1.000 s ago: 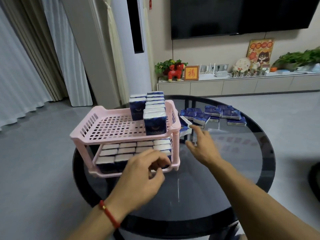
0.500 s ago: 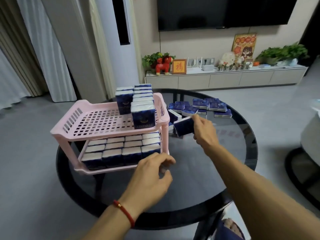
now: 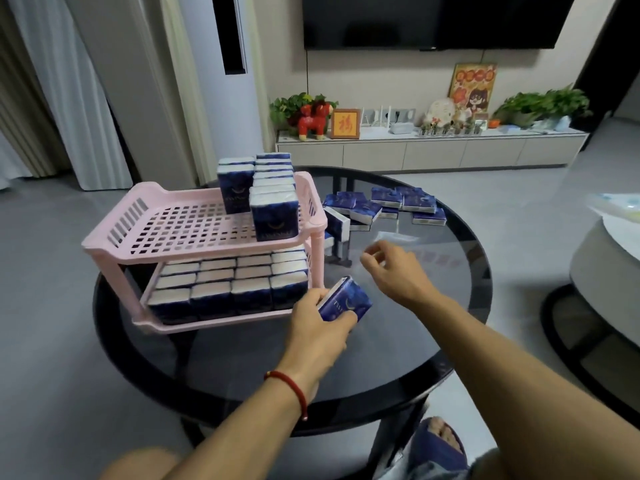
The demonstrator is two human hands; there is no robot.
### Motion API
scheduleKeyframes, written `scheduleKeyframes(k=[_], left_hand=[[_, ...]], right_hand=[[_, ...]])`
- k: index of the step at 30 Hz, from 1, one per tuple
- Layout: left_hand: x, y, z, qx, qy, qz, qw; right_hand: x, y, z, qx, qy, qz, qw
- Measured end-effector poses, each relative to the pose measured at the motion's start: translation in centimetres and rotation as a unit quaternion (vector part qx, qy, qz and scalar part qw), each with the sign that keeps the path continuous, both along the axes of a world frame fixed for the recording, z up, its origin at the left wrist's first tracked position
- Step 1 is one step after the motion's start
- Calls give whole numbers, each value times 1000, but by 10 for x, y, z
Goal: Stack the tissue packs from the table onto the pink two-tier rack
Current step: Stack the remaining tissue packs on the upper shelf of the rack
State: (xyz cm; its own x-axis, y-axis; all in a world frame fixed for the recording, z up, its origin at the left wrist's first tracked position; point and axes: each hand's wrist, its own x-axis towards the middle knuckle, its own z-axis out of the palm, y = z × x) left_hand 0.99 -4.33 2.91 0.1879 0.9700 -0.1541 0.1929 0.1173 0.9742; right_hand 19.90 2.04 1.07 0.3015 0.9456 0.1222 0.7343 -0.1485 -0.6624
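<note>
The pink two-tier rack stands on the left of the round dark glass table. Its lower tier is packed with upright blue-and-white tissue packs. The upper tier holds two rows of packs at its right end. My left hand grips one blue tissue pack just right of the rack's front corner. My right hand hovers above the table with loosely curled fingers and holds nothing. Several loose packs lie at the far side of the table.
A grey round seat stands to the right of the table. A white TV cabinet with plants and ornaments runs along the far wall. My foot in a blue slipper shows under the table's near edge.
My right hand picked a pack from the far pile and passed it to my left hand. The left hand now holds it, and the right hand has let go and drawn back.
</note>
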Motion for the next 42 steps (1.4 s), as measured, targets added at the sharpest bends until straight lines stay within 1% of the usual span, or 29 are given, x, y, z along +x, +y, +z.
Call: scheduleKeyframes(k=[1,3,6,9,10,12,14,16,18,22,24,26,28,30,33,36,39,40,42], left_hand=[[-4,0,-2,-11,-11,9,1000],[-12,1,-4,-33,-30,23,999],[-20,2,-8,-58,-42,23,997],[-28,4,-9,-52,-34,15,998],[-31,5,-8,-49,-32,13,998],[-34,6,-7,-43,-31,10,999],[-34,6,-6,-39,-34,5,999],[-33,5,-4,-36,-41,-2,999],[-32,3,-3,-34,-49,-5,998],[-31,1,-1,-37,-72,-13,997],[-31,1,-1,-39,-84,-14,996],[-30,1,-2,-41,-92,-15,995],[-29,0,-2,-51,-103,-17,993],[-28,-2,2,-80,-134,-27,987],[-31,-5,7,-124,-198,-48,971],[-37,-2,7,-115,-212,-51,969],[-38,-2,6,-77,-196,-24,977],[-38,-2,5,-49,-174,-4,984],[-40,-3,1,47,-86,38,994]], right_hand=[[0,15,-9,10,-31,-6,999],[-2,42,-22,44,-61,5,997],[-7,75,-31,101,-52,8,994],[-14,91,-36,41,-87,8,995],[-16,91,-35,45,-79,10,996],[-17,88,-32,101,-17,-9,995],[-15,77,-22,139,52,-54,987],[-9,62,-10,149,132,-88,976],[-2,43,0,146,221,-94,960],[9,-4,19,130,336,-49,932],[13,-32,31,123,377,-5,918],[15,-59,41,119,396,55,909],[11,-81,47,91,390,117,909],[1,-92,52,54,349,159,922],[-14,-92,55,20,285,172,943],[-22,-87,58,9,260,180,949],[-22,-84,60,10,208,192,959],[-22,-84,62,11,175,191,966],[-24,-83,65,28,83,173,981]])
